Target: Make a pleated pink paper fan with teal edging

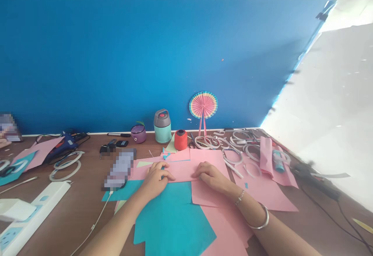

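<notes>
A pink sheet of paper (pixel 182 172) with a straight near edge, seemingly folded, lies across the stack in front of me. At its left end my left hand (pixel 157 178) grips the edge, thumb pointing inward and fingers bent on top. My right hand (pixel 211 174) has its fingers curled together on the right part of the same edge. The fingertips underneath are hidden. Below the hands spreads teal paper (pixel 175 217), with more pink paper (pixel 224 225) under and beside it. A small teal scrap (pixel 166 156) rests just beyond my left hand.
Behind the papers stand a red thread spool (pixel 181 141), a teal flask (pixel 162 128), a purple cup (pixel 138 134) and a round paper fan (pixel 203 105). A phone (pixel 120 168) on a cable lies left, near a power strip (pixel 37 213). White plastic rings (pixel 233 153) lie right.
</notes>
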A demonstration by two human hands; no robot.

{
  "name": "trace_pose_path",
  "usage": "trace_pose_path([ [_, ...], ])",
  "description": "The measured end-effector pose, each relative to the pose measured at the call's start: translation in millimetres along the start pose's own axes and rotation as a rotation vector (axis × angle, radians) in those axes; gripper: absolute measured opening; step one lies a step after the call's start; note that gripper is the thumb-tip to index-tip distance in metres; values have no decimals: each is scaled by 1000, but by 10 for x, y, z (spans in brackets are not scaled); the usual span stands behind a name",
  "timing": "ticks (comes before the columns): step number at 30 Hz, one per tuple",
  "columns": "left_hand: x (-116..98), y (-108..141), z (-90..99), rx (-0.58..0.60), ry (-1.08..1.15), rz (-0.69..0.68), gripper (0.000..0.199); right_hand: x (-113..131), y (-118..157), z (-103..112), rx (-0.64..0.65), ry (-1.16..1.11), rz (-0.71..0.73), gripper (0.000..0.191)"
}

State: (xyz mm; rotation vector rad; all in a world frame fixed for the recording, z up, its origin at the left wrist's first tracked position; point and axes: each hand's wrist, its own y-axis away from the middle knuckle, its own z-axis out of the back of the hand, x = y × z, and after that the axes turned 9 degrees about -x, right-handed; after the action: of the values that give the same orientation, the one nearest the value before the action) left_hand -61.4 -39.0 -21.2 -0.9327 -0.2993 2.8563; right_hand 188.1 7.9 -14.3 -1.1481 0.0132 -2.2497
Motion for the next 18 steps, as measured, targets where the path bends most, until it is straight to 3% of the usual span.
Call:
trace_pose_path([
  [8,-7,15,-25,-23,-10,7,43,-45,24,-36,-65,-16,-53,42],
  [18,-72,43,-65,-88,-31,20,39,-38,30,-122,-123,94,-11,31],
])
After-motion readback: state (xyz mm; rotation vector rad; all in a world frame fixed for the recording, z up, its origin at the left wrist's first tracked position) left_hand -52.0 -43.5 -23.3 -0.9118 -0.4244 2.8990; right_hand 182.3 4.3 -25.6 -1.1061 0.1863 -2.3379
